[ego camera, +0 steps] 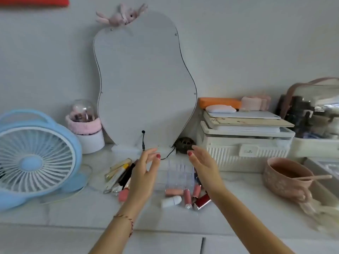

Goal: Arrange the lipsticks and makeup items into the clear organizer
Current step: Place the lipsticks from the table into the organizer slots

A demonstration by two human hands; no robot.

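Observation:
A clear gridded organizer [178,174] stands on the white counter between my two hands, and its cells look empty. My left hand [145,173] hovers open at its left side, fingers spread. At its right side my right hand [203,165] is open too; neither hand holds anything. Several long makeup tubes and pens [119,173] lie in a heap to the left. In front of the organizer lie pink lipsticks [174,192], a white tube [171,201], a pink gloss [187,196] and a dark red lipstick [202,200].
A wavy mirror [145,85] leans on the wall right behind the organizer, its black cable [143,140] hanging down. A blue fan [34,158] stands at left, a white storage box [245,149] with stacked items at right, and a pink bowl with spoon [286,177] beside it.

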